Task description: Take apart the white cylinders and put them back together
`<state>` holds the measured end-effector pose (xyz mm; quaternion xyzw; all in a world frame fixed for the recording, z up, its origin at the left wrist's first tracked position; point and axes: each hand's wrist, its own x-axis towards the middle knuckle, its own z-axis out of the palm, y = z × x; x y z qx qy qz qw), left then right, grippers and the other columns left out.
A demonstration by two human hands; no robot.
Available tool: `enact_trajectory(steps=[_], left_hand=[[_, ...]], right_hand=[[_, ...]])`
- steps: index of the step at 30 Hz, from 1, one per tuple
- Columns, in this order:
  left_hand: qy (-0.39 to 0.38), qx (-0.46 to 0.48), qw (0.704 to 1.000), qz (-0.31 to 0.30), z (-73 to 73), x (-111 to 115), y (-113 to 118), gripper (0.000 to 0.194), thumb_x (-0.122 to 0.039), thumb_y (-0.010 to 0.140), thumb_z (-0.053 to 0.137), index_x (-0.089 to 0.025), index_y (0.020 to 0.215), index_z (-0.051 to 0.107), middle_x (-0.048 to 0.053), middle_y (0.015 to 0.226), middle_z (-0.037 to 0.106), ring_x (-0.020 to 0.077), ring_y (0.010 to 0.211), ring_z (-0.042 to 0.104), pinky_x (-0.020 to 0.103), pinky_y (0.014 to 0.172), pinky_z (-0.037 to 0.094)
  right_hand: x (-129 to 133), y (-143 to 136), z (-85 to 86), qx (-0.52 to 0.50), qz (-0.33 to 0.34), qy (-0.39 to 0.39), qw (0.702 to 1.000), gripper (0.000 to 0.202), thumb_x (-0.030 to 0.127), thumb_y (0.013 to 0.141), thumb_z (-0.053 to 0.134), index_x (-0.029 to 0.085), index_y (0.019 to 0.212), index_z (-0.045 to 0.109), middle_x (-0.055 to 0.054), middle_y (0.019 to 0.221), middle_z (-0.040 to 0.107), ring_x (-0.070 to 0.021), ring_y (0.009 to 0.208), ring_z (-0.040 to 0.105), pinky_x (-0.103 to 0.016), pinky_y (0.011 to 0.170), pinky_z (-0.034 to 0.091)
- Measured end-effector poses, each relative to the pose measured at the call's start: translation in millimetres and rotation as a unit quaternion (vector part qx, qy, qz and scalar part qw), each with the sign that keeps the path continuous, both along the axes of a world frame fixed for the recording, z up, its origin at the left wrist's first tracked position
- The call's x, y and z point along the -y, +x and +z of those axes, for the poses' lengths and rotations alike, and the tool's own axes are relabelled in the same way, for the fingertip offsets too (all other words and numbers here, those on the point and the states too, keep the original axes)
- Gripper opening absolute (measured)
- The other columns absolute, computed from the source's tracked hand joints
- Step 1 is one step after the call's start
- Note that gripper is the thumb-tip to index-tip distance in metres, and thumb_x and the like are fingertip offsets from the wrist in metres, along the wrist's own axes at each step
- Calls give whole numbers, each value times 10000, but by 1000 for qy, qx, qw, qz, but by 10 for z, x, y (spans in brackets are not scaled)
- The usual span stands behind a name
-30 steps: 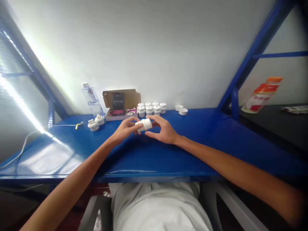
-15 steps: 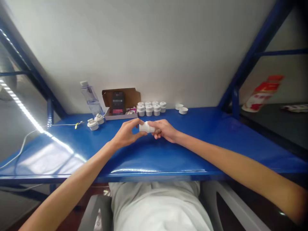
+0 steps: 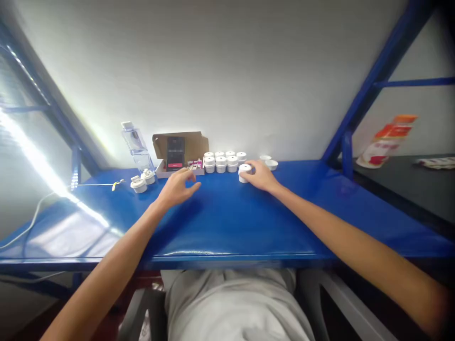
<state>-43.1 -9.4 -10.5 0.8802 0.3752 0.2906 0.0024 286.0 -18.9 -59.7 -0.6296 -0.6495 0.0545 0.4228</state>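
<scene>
My right hand [image 3: 261,176] grips a white capped container [image 3: 244,173] upright at the right end of the group of white containers [image 3: 221,164], slightly in front of it. Its fingers wrap the container's right side. My left hand [image 3: 178,188] hovers over the blue table [image 3: 220,222], in front of the open cardboard box [image 3: 195,144]. Thumb and fingers are apart there, and nothing lies between them.
Two white fittings [image 3: 139,184] and a clear bottle [image 3: 138,147] stand left of the box. Two shallow white cups [image 3: 271,165] lie beyond my right hand. A white cable [image 3: 88,184] crosses the table's left side. A red and white bottle [image 3: 386,142] stands at the far right.
My hands have separated. My right hand has carried the white container right and back to the group, now upright. My left hand has let go and moved left.
</scene>
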Motion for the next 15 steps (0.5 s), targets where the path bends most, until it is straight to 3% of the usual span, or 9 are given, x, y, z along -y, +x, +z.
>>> enact_trajectory(steps=[4, 8, 12, 15], left_hand=[[54, 27, 986, 156, 125, -194, -338, 235, -423, 848, 600, -199, 889, 658, 84, 983, 684, 260, 921, 633, 369, 853, 480], [59, 19, 955, 289, 268, -320, -677, 315, -469, 847, 583, -183, 925, 689, 115, 1009, 698, 297, 975, 641, 391, 884, 485], [-5, -35, 930, 366, 354, -342, -864, 448, -548, 822, 596, -170, 1042, 693, 171, 1134, 684, 374, 1107, 614, 458, 916, 490], [-50, -67, 916, 393, 360, -338, -941, 570, -619, 814, 583, -165, 1149, 663, 211, 1230, 642, 435, 1184, 574, 528, 924, 482]], right_hand=[[-177, 197, -119, -42, -58, 17, 997, 369, 449, 745, 745, 219, 928, 521, -35, 912, 623, -219, 824, 590, -340, 777, 474], [-219, 181, -139, -17, -9, 34, 999, 254, 400, 820, 664, 235, 791, 473, -20, 833, 617, -209, 818, 593, -328, 785, 461], [-212, 131, -136, -20, 8, -1, 1000, 199, 363, 843, 641, 231, 813, 495, -24, 819, 648, -205, 785, 615, -319, 751, 474], [-220, 125, -157, -23, 2, 1, 1000, 173, 348, 859, 634, 213, 904, 534, -63, 929, 684, -218, 867, 647, -332, 805, 494]])
